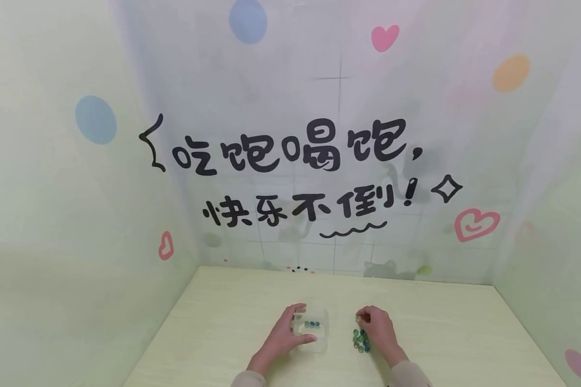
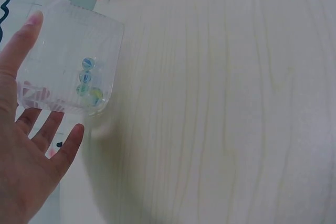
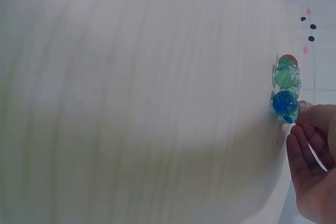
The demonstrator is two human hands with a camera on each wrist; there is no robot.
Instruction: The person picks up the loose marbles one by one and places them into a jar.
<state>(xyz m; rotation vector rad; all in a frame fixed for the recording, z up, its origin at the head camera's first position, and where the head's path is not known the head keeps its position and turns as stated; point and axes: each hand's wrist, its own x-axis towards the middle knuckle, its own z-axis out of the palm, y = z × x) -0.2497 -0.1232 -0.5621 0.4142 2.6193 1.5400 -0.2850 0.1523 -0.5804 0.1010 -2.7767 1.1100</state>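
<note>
A clear plastic box (image 1: 320, 344) stands on the table, with several glass marbles (image 2: 85, 77) in it. My left hand (image 1: 283, 333) holds the box from its left side, thumb (image 2: 26, 38) along one wall and fingers spread round the other. To the right of the box lies a cluster of green and blue glass marbles (image 1: 360, 339) on the tabletop. My right hand (image 1: 378, 325) is at the far end of this cluster, thumb and index finger pinched on a pale marble (image 1: 358, 319). In the right wrist view, a dark blue marble (image 3: 284, 102) sits close by those fingertips.
The pale wood-grain table (image 1: 222, 312) reaches to a printed back curtain (image 1: 290, 247) with black lettering. Light green curtain walls (image 1: 53, 215) close off the left and right sides.
</note>
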